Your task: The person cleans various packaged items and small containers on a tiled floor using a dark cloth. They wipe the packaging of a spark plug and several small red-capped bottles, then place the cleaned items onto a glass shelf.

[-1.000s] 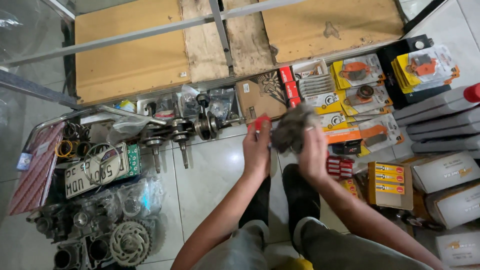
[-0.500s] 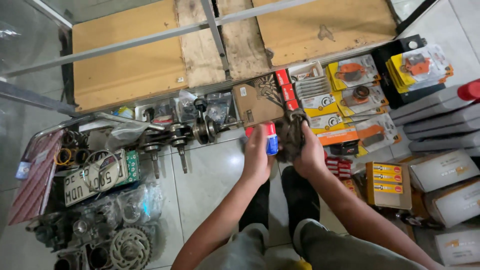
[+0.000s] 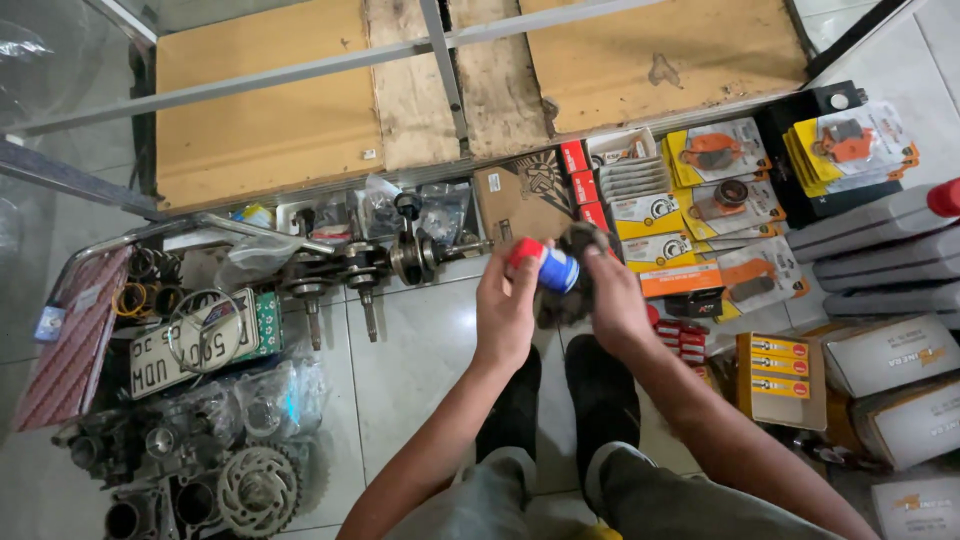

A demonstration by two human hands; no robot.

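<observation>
Between the two raised hands, above the pale tiled floor [image 3: 420,350] and the person's dark shoes [image 3: 560,400], sits the work. The left hand [image 3: 505,305] is closed around a small blue cylindrical can with a red cap [image 3: 548,265], thumb and fingers wrapped about its lower body, the capped end pointing up and toward the left. The right hand [image 3: 612,300] is closed on a dark, dusty metal part with an uneven outline [image 3: 575,270], held just beside the can and seemingly touching it; what kind of part it is cannot be told, since the fingers hide much of it.

To handle this well, I judge that the can should be kept steady in a full grip while the part is turned to it by the right hand alone, both held well above the goods below.

Outward from the hands, along the floor's far edge against the worn wooden boards [image 3: 270,120], lie steel crankshafts with hanging rods [image 3: 360,270] and a brown cardboard box [image 3: 520,195]. Toward the right edge lie yellow and orange blister packs of brake pads [image 3: 715,160] and small orange boxes [image 3: 775,365]. Near the left edge lie a white number plate [image 3: 185,345] and a toothed steel sprocket [image 3: 258,490].
</observation>
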